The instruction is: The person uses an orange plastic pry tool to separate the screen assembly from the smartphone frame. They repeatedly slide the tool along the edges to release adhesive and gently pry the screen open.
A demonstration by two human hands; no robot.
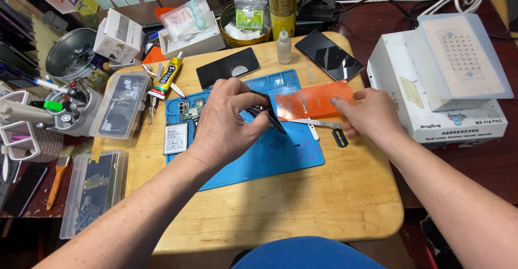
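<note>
My left hand [226, 119] is closed on a dark phone part [268, 114], held edge-up over the blue work mat [280, 150]. My right hand [369, 115] pins down an orange plastic sheet [313, 103] with its fingertips at the mat's right edge. A thin metal blade tool [318, 123] lies just below the orange sheet. A small razor blade [340, 137] rests on the wooden board by my right wrist. A circuit board [190, 109] and a flat battery [176, 138] sit on the mat's left side.
Two dark glass panels [227, 67] [328, 54] lie at the board's far edge beside a small dropper bottle [284, 47]. A glue tube [166, 75] and clear parts boxes [120, 105] [94, 191] are on the left. A white heating machine [442, 80] stands on the right.
</note>
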